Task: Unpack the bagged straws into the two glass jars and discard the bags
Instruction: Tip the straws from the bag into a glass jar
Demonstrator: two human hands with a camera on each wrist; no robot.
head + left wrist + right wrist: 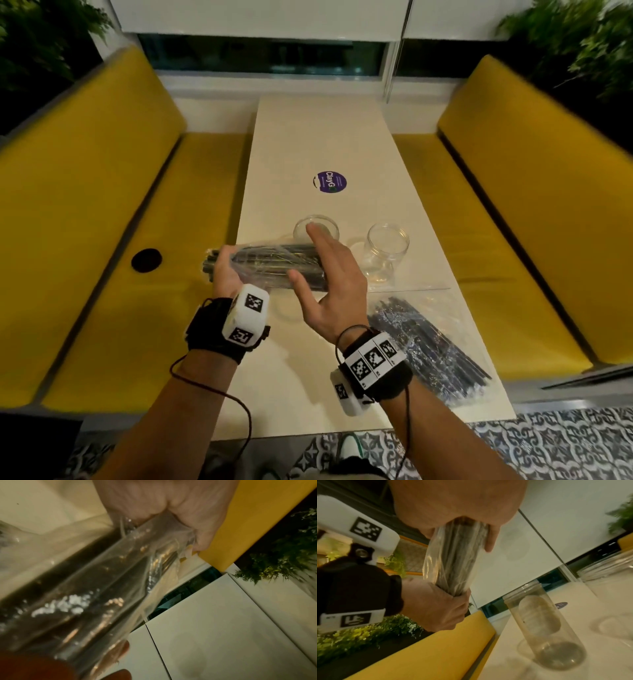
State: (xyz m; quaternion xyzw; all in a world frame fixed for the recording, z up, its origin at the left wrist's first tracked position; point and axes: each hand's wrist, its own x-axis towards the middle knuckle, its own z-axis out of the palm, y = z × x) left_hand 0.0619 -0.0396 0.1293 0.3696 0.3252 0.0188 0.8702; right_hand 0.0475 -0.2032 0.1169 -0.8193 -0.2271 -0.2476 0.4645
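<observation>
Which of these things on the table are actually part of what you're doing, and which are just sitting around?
Part of the job:
- held bag of straws, gripped by the left hand, right hand flat at its end
- second bag of straws on the table
- two empty glass jars

Just lying about:
- purple sticker
- yellow benches
- plants

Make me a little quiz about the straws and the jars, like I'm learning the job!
1. True or false: both glass jars, the left jar and the right jar, already have straws in them.
2. Which hand has its fingers curled round the held bag of straws? A) left hand B) right hand C) neither
3. Fill in: the second bag of straws lies on the ____.

Key:
1. False, both jars look empty.
2. A. The right hand's flat palm only presses the bag's other end.
3. Table.
</observation>
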